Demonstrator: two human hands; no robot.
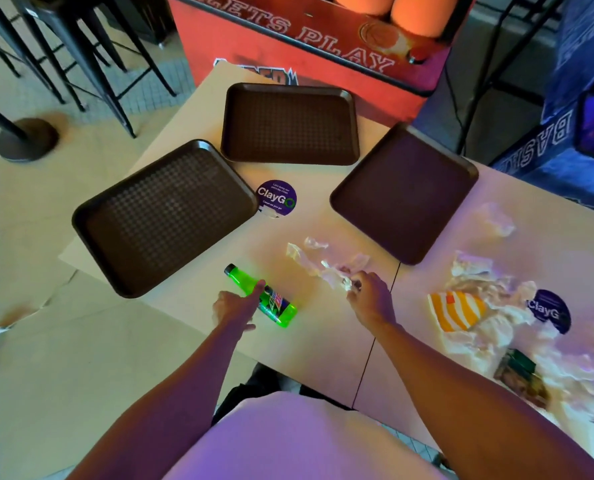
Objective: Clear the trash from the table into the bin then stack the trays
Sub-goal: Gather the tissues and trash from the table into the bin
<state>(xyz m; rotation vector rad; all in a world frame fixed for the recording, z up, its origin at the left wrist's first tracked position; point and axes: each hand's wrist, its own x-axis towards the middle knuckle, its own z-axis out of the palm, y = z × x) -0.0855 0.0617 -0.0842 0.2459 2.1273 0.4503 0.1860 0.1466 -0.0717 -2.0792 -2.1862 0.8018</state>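
Early: three brown plastic trays (288, 123) lie apart, unstacked. Left hand (234, 308), fingers extended, touches green plastic soda bottle (274, 301) lying on beige table (323, 341); right hand (370, 301) pinches crumpled clear wrapper (326, 266). White paper litter (493, 306) lies rightward; bin unseen.

Arcade eating area, shown by red basketball-game cabinet lettered "LETS PLAY" (288, 46) holding orange balls (416, 15), blue lettered game cabinet (545, 147), brown textured plastic cafeteria trays (288, 123) and round purple "ClayGo" clean-as-you-go sticker (276, 198) on beige laminate table (316, 341).
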